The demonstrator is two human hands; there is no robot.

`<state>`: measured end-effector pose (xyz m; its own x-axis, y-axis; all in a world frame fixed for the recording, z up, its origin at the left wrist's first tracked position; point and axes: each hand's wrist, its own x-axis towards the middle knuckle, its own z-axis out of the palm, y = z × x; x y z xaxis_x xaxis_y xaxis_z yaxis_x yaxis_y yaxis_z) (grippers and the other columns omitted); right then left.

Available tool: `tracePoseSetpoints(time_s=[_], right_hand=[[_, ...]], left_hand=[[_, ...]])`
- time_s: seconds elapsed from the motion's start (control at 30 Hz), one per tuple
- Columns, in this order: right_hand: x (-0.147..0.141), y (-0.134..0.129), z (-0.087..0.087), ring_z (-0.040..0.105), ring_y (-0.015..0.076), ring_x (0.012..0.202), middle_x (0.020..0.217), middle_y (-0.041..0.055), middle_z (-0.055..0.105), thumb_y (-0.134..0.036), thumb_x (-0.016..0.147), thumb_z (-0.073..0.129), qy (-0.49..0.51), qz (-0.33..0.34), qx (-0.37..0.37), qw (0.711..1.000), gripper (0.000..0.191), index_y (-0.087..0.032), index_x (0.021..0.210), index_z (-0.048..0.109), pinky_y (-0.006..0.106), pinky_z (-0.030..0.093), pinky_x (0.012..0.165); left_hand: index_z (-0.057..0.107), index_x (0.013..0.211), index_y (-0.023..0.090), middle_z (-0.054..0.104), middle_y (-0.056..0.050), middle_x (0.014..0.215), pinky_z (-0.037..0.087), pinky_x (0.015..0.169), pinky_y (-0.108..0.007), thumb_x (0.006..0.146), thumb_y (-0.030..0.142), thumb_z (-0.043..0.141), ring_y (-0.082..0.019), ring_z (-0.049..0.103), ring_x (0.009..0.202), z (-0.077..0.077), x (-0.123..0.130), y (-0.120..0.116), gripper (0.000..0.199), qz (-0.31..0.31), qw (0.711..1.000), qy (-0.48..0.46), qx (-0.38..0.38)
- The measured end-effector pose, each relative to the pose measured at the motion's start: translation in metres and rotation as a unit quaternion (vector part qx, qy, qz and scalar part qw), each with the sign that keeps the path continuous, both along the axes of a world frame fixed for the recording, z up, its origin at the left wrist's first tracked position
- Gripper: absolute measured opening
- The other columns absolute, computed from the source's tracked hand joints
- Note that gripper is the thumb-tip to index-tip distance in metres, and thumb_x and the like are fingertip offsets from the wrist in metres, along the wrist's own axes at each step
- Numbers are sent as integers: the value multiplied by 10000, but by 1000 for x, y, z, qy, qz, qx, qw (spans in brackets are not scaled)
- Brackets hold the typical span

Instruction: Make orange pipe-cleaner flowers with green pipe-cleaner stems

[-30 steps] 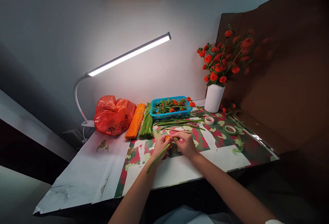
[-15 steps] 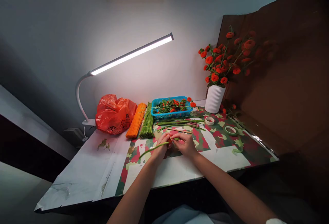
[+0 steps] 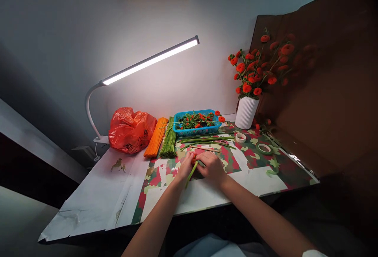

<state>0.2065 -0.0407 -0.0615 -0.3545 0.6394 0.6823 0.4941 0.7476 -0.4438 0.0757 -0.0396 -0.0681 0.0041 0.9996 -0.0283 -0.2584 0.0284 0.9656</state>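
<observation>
Both hands meet above the patterned table cover. My left hand (image 3: 186,167) is closed around a small orange-red flower (image 3: 194,157), partly hidden by the fingers. From it a green stem (image 3: 191,173) slants down toward me, between the wrists. My right hand (image 3: 210,165) is closed too, its fingertips at the flower and the top of the stem. Just beyond the hands lies a thin brown stick (image 3: 204,148), and behind that are loose green stems (image 3: 203,140).
At the back stand a blue basket (image 3: 196,132) of flowers and leaves, green (image 3: 169,141) and orange (image 3: 156,139) bundles, a red bag (image 3: 130,131) and a lamp (image 3: 150,61). Rightward are tape rolls (image 3: 240,138) and a white vase (image 3: 247,113) of red flowers.
The green stem has swung from pointing left to pointing down toward me. My right hand's fingers have closed in nearer to my left hand.
</observation>
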Motion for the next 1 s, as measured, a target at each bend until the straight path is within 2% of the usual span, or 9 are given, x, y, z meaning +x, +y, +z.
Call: tracePoseSetpoints(time_s=[0.13, 0.27, 0.43, 0.67, 0.83, 1.0], right_hand=[[7, 5, 3, 635, 199, 710, 766, 47, 704, -150, 787, 563, 60, 13, -50, 997, 133, -215, 778, 679, 306, 469, 663], [15, 8, 5, 653, 195, 686, 749, 38, 718, -182, 793, 581, 101, 18, -67, 992, 124, -218, 775, 698, 298, 479, 647], [18, 9, 5, 634, 183, 621, 691, 31, 709, -173, 768, 607, 89, 11, -105, 990, 109, -212, 765, 709, 280, 470, 586], [22, 11, 9, 633, 173, 672, 715, 21, 701, -174, 736, 639, 118, 22, -164, 979, 60, -196, 709, 687, 275, 479, 635], [25, 11, 10, 517, 130, 525, 564, -7, 603, -246, 780, 594, 50, 21, -162, 985, 174, -189, 618, 618, 228, 366, 482], [28, 9, 12, 423, 109, 469, 502, -10, 528, -256, 845, 491, -42, 41, -170, 984, 309, -184, 547, 539, 228, 284, 463]], left_hand=[[585, 858, 177, 483, 57, 544, 318, 448, -188, 719, 489, 631, -86, 415, 468, 2, -1, -4, 345, -54, 998, 18, -2], [629, 929, 148, 613, 6, 669, 403, 490, -200, 654, 472, 717, -95, 520, 515, 6, -5, -4, 434, -58, 997, 41, 8], [655, 888, 133, 698, -47, 759, 486, 572, -239, 547, 384, 815, -136, 617, 594, 7, -8, -1, 453, -40, 999, 17, -19], [676, 942, 132, 689, -34, 710, 428, 470, -201, 612, 349, 772, -131, 617, 547, 13, -5, -6, 406, -67, 995, 73, 26], [684, 980, 139, 614, 9, 559, 351, 391, -178, 695, 339, 704, -97, 535, 444, 18, -5, -12, 348, -85, 989, 117, 36], [675, 993, 130, 586, 15, 519, 324, 360, -173, 707, 385, 687, -87, 495, 398, 17, -6, -13, 383, -91, 986, 137, 36]])
